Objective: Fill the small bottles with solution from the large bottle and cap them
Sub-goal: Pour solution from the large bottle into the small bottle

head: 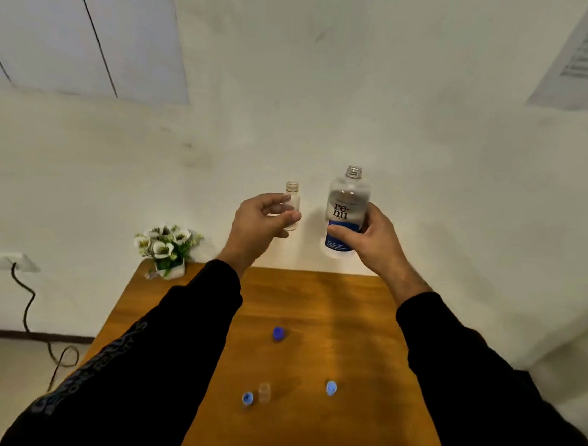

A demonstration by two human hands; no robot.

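Clear small bottle [292, 205]: uncapped, upright, pinched in left hand [262, 220]
Large bottle [346, 213]: uncapped, gripped by right hand [369, 240], just beside
Wooden table [314, 295]: far edge below both hands; blue caps [278, 333] nearer the person

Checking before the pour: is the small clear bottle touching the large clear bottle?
Apart. The head view shows bare wall between the small clear bottle and the large clear blue-labelled bottle.
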